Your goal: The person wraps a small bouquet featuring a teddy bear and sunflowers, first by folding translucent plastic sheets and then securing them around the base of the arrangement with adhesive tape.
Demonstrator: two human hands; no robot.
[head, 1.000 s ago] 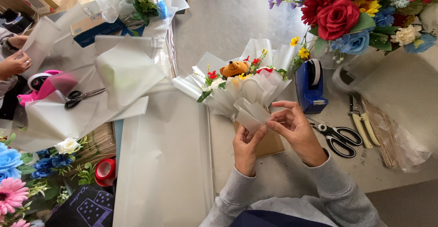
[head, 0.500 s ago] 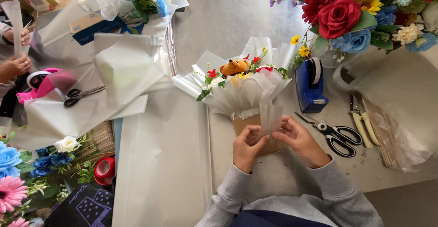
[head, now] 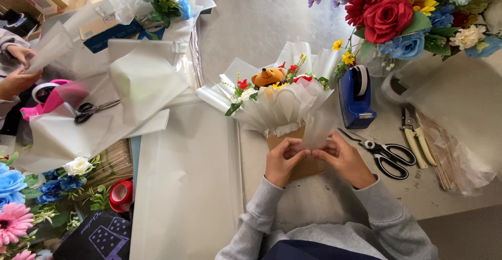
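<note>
At far left, another person's two hands (head: 15, 69) hold a translucent sheet, their body cut off by the frame edge. One pair of black scissors (head: 94, 109) lies there; a second (head: 384, 155) lies right. Mid-worktop (head: 324, 202), the wrapped bouquet (head: 274, 98) holds one toy bear (head: 267, 76). The left hand (head: 282, 160) and right hand (head: 342, 158) pinch one translucent paper piece (head: 316, 130), faint, at its base.

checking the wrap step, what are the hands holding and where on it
Both the left hand and the right hand pinch a translucent sheet of wrapping paper by its lower edge, in front of the bouquet.
</note>
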